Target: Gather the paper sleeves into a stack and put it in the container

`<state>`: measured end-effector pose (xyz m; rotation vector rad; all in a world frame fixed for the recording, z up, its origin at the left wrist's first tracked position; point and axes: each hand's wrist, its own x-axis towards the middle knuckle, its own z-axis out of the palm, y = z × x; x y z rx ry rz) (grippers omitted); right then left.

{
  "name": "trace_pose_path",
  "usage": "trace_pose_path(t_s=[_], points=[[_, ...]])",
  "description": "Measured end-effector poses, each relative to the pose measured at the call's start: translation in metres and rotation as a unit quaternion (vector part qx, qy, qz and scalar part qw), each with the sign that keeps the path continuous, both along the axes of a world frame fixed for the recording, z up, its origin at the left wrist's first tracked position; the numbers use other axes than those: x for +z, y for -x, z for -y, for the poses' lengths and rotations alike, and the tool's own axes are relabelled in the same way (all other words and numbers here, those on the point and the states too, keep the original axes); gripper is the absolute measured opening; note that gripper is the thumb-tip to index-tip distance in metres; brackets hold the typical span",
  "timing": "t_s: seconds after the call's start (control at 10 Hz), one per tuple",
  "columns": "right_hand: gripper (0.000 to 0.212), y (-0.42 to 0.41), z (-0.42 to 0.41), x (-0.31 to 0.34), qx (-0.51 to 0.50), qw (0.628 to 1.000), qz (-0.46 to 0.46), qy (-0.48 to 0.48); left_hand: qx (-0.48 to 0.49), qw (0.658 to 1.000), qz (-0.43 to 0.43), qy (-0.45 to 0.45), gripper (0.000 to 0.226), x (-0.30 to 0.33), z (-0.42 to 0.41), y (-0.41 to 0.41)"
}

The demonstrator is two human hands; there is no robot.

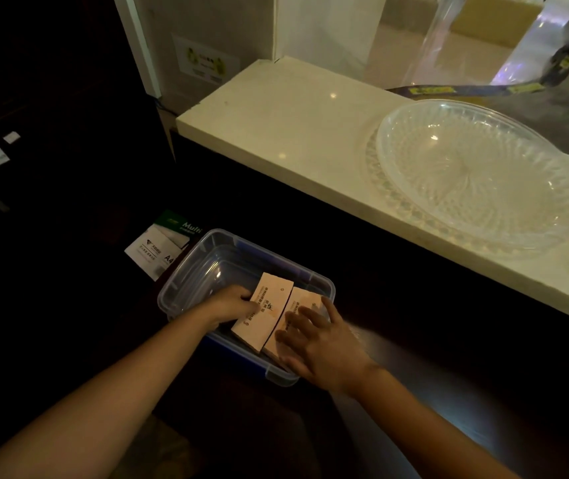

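A clear plastic container (186,271) with a blue rim sits low in the dark area in front of me. Two stacks of pale pink paper sleeves lie side by side in its right half. My left hand (233,303) grips the left stack (269,311) at its left edge. My right hand (314,337) rests flat with spread fingers on the right stack (305,302), covering most of it. The container's left half holds nothing.
A pack of A4 paper (158,245) lies just behind the container's left corner. A cream stone counter (293,133) runs along the right, carrying a large clear patterned glass bowl (476,181). A lanyard strap (455,88) lies behind the bowl. The surroundings are very dark.
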<state>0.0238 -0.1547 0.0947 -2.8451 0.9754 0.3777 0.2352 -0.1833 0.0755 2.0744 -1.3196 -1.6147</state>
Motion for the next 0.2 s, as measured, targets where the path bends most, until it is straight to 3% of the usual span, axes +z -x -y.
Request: trace_pose_path(t_s=[0.1,0.2], points=[[0.052,-0.0002,0.0003,0.0026,-0.006,1.000,0.015,-0.001,-0.001,1.000,-0.012,-0.023,0.034,0.0047,-0.0008,-0.0056],[0.051,-0.0016,-0.0015,0.0078,-0.031,0.999,0.043,-0.006,0.045,0.998,0.007,0.030,0.055,0.0137,-0.0043,-0.0103]])
